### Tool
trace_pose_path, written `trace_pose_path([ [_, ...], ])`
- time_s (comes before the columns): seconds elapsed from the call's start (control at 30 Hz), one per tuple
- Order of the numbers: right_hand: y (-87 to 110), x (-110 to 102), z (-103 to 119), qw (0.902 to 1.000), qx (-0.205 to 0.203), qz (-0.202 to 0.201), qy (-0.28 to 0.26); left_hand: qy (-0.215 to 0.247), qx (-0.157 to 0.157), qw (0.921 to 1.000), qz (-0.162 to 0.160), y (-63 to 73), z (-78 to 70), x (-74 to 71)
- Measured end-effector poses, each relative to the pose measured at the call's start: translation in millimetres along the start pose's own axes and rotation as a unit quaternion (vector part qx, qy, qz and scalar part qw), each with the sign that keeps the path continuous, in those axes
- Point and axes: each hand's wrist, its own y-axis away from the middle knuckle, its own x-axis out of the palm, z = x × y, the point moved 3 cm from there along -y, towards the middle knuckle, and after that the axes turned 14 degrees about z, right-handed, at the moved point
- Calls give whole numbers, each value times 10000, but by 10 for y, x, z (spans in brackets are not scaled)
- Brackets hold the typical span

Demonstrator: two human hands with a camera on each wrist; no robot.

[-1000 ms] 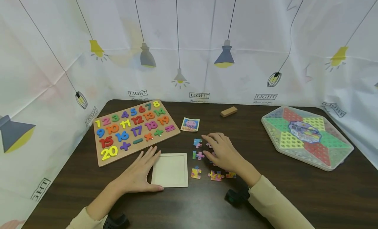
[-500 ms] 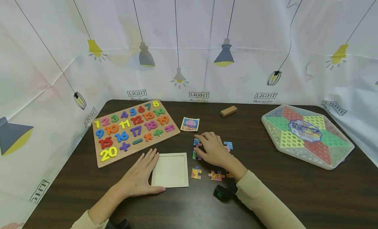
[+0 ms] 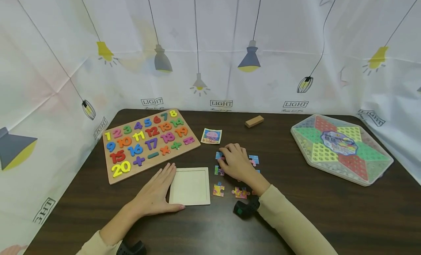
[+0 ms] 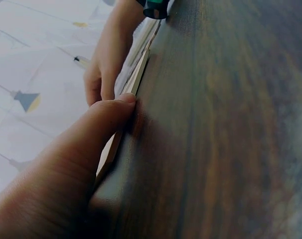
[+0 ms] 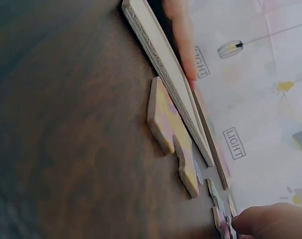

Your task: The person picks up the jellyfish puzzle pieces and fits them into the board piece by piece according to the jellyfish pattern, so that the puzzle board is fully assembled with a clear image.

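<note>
My left hand (image 3: 154,193) lies beside the square cream puzzle tray (image 3: 190,185), fingers spread along its left side and thumb at the front edge. In the left wrist view, the thumb (image 4: 108,112) touches the tray's edge. Just right of the tray, my right hand (image 3: 239,165) pinches a blue-and-pink jigsaw piece (image 3: 218,155) between thumb and forefinger, partly covering it. Below that are a green-and-pink piece (image 3: 217,170) and a yellow piece (image 3: 218,190). A yellow-pink piece (image 3: 241,193) and a blue piece (image 3: 254,159) lie around the hand, which hides others.
A wooden number board (image 3: 151,145) stands behind the left hand. A small picture card (image 3: 211,136) and a wooden block (image 3: 254,121) lie farther back. On the right is a hexagonal game box (image 3: 342,149). A printed cloth (image 3: 210,46) hangs behind the table (image 3: 329,211).
My right hand has moved left from over the middle pieces to the blue-and-pink piece, its fingers closing in on it. The left hand stays by the tray.
</note>
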Motion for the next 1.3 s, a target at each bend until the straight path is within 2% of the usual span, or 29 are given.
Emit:
trace_pose_path([
  [0.2, -18, 12, -34, 10000, 41, 17, -55, -41, -22, 10000, 5, -11, -6, -15],
  [0.43, -24, 9, -30, 9986, 173, -89, -486, 65, -68, 10000, 25, -7, 3, -28],
  [0.67, -22, 23, -11, 9956, 303, -443, -763, 461, -155, 9987, -119, 13, 13, -46],
  [0.9, -31, 6, 37, 9924, -33, -921, -815, 478, -103, 9986, -178, 66, 23, -48],
  [1.13, -39, -19, 34, 9889, -17, -831, -1231, 698, -135, 9972, -224, 118, 23, -57],
  [1.3, -31, -30, 69, 9816, -131, -794, -1732, 671, -120, 9973, -256, 128, 12, -54],
])
